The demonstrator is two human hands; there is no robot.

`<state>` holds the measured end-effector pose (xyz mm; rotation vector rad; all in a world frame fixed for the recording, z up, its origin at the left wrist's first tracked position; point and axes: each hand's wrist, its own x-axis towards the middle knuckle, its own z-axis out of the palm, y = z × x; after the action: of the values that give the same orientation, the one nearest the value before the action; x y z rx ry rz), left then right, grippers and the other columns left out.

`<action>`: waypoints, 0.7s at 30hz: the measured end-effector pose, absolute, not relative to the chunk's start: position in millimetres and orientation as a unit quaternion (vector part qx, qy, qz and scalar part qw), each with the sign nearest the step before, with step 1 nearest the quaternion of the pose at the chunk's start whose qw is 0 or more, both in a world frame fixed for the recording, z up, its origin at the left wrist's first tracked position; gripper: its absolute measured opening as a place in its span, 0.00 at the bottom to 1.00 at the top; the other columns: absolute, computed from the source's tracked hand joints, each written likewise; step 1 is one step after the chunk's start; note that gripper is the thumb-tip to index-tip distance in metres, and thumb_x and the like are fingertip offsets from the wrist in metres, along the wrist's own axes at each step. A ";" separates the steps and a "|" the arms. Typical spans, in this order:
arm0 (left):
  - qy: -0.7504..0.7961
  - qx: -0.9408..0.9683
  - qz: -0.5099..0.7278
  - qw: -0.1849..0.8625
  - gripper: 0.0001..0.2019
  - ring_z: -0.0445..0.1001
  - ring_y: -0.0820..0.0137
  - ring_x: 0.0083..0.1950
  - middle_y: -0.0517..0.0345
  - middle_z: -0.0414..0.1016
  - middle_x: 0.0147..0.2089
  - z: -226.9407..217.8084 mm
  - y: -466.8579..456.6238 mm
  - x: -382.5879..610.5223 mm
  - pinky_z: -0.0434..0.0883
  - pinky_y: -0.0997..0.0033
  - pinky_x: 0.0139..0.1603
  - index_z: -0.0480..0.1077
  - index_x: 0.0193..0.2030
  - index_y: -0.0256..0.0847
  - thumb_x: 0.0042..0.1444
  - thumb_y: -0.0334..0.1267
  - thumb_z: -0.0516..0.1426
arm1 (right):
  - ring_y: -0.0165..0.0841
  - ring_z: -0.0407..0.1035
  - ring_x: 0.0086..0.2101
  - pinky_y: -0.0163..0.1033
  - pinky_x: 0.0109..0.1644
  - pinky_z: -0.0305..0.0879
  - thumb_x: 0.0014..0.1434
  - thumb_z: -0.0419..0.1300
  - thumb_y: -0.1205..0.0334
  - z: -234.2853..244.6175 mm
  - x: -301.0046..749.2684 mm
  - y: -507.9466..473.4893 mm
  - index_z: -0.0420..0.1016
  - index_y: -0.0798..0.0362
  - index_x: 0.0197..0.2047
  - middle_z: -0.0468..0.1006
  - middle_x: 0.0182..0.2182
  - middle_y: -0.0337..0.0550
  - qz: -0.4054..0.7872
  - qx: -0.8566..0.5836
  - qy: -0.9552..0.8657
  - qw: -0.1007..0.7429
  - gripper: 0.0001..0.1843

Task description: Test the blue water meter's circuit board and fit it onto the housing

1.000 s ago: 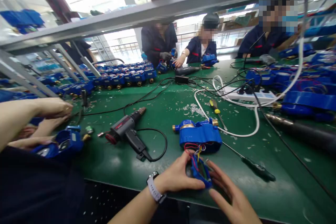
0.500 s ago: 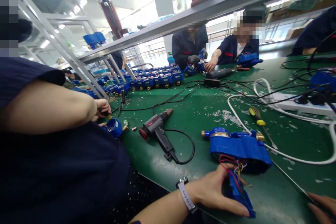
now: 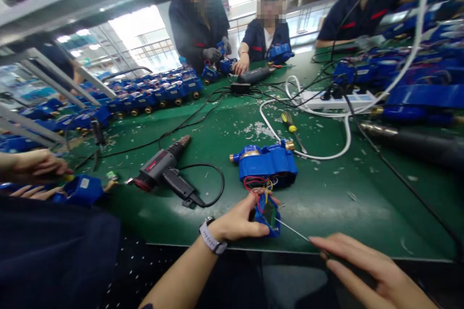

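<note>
My left hand [image 3: 235, 219], with a watch at the wrist, grips a small blue plastic cover [image 3: 273, 229] near the table's front edge. Inside the cover lies a green circuit board [image 3: 270, 211]. Red, yellow and white wires [image 3: 253, 183] run from it to a blue water meter [image 3: 264, 168] with brass ends, lying just behind. In my right hand [image 3: 366, 268] is a screwdriver [image 3: 294, 231]; its long thin shaft points left and its tip meets the cover at the board. Most of its handle is hidden by my fingers.
A grey heat gun [image 3: 163, 171] lies left of the meter. Behind it are a yellow-black screwdriver [image 3: 290, 123], cables and a white power strip [image 3: 333, 100]. Another dark tool [image 3: 416, 145] lies at right. Co-workers' hands [image 3: 32, 169] work at left; others sit across the table.
The view has swung right. My left hand has tilted the cover so the board faces me. The screwdriver in my right hand has come from the right to the board.
</note>
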<state>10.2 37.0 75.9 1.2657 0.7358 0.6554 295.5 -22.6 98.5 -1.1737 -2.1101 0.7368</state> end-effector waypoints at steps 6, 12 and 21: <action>0.267 0.565 0.263 0.735 0.36 0.68 0.51 0.64 0.42 0.60 0.66 80.4 36.7 8.2 0.66 0.47 0.63 0.59 0.63 0.45 0.50 0.50 0.69 | 0.31 0.75 0.42 0.30 0.46 0.73 0.68 0.53 0.68 119.9 277.0 -27.1 0.76 0.44 0.57 0.77 0.44 0.40 0.343 -0.426 -0.793 0.268 0.19; 0.250 0.536 0.282 0.756 0.44 0.69 0.56 0.64 0.47 0.61 0.65 73.5 36.3 8.1 0.64 0.49 0.65 0.55 0.66 0.53 0.45 0.40 0.73 | 0.30 0.73 0.35 0.30 0.39 0.72 0.67 0.48 0.72 124.9 278.0 -29.3 0.73 0.46 0.57 0.74 0.40 0.40 0.371 -0.388 -0.815 0.220 0.22; 0.277 0.582 0.223 0.731 0.42 0.70 0.52 0.63 0.43 0.59 0.68 85.2 46.2 3.7 0.66 0.49 0.64 0.59 0.63 0.47 0.43 0.39 0.74 | 0.32 0.75 0.33 0.30 0.37 0.73 0.59 0.48 0.78 127.5 275.3 -28.3 0.75 0.51 0.55 0.77 0.37 0.43 0.291 -0.372 -0.849 0.237 0.26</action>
<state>3.7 46.2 85.2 1.2812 0.6091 0.4913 275.3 -28.3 127.5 -1.0188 -2.3282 0.7989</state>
